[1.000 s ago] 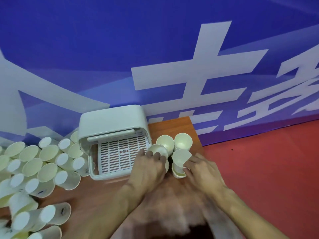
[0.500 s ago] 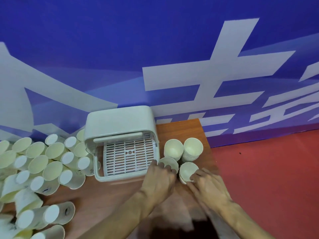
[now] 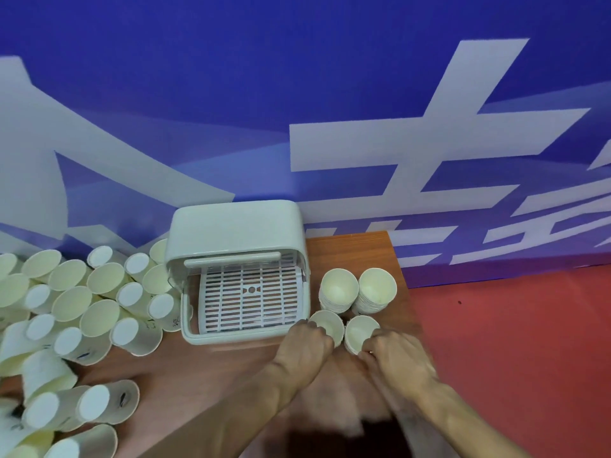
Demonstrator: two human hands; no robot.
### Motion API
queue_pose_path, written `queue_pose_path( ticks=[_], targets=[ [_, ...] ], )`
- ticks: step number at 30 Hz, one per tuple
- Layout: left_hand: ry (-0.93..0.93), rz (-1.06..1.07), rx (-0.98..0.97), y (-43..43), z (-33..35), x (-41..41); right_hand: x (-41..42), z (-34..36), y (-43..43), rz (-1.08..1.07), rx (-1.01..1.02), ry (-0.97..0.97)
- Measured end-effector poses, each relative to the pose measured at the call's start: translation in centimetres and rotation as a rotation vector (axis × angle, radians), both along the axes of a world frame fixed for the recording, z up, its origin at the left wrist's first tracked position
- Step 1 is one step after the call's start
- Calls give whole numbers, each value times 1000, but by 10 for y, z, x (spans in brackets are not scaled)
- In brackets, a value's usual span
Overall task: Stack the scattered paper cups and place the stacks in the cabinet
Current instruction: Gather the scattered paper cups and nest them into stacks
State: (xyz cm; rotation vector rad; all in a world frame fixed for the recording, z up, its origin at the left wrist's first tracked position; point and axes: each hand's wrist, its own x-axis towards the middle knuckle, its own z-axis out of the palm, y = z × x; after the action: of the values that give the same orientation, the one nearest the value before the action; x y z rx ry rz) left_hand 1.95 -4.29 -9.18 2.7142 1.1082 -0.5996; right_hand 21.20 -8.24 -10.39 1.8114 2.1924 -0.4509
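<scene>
**1. Your left hand** (image 3: 305,345): fingers curled round the near-left stack (image 3: 330,325), gripping its near side just off the cabinet's right front corner. It is likely steadying the stack upright for a lift.

**2. Your right hand** (image 3: 396,355): fingers bent in against the near-right stack (image 3: 362,329), pinching its near wall. The two held stacks stand close together, mouths up.

**3. Far stacks** (image 3: 339,289): two taller stacks side by side, just beyond the pair you hold. They appear parked at the right so the cabinet mouth is an easy reach.

**4. Cabinet** (image 3: 234,226): pale plastic, lid raised, slatted tray showing, no cups visible inside. It is backed against the wall.

**5. Loose cups** (image 3: 82,309): a heap at the left, some on their sides, some upended, not yet stacked. Much of the task appears to remain.

**6. Desk** (image 3: 198,375): brown wood-grain, with its right edge just past the stacks.

**7. Room**: red floor (image 3: 512,358) at the right, and a blue banner (image 3: 231,94) with large white characters behind.
</scene>
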Motion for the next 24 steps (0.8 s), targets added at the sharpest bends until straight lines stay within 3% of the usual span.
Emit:
queue_pose_path(
  ticks=[5,10,14,19,24],
  targets=[
    [-51,12,45,1,-11,-4,-7,7,3,-51,-45,-32],
    [-266,-27,115,-9,-1,-26,-31,35,-4,-108,3,-102],
    [-368,59,198,-18,8,-80,-86,54,-6,-191,150,60],
    [-382,262,211,-19,28,-180,-184,66,4,0,177,296],
    [-268,453,240,-21,29,-290,-284,57,20,143,111,366]
  ],
)
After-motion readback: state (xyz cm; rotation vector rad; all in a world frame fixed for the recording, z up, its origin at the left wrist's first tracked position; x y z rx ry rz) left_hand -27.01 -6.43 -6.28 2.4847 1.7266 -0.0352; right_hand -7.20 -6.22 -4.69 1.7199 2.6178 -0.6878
